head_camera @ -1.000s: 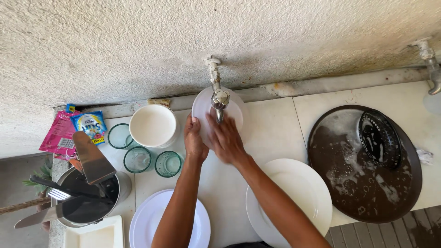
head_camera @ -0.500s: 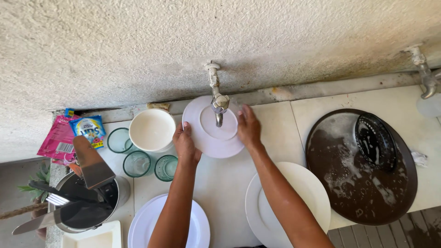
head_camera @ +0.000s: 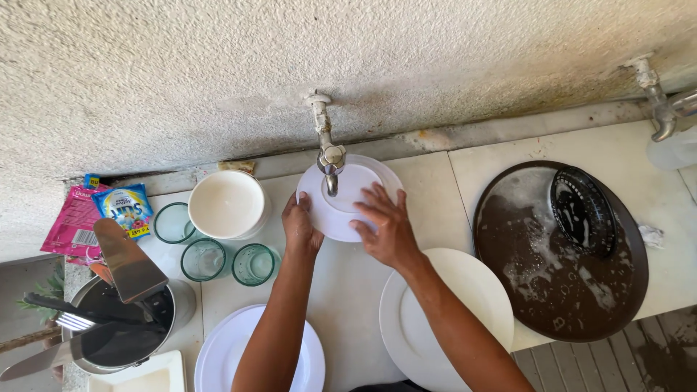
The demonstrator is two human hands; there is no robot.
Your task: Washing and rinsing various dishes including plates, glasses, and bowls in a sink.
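A plain white plate [head_camera: 341,210] sits under a dull grey metal tap [head_camera: 327,149]. The counter [head_camera: 428,196] is off-white tile. Three glasses [head_camera: 218,247] are tinted green. A round tray [head_camera: 559,254] is dark brown with white suds. Two sachets [head_camera: 98,214] are pink and blue-yellow.

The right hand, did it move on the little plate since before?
Yes. The right hand slid from the small white plate's far rim, right of the tap, down onto its face.

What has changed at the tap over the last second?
The right hand slid from the small white plate's right rim back onto its face, fingers spread; a second ago it also lay there. The left hand kept hold of the left rim. Plate stayed under the tap; bowl and glasses unmoved.
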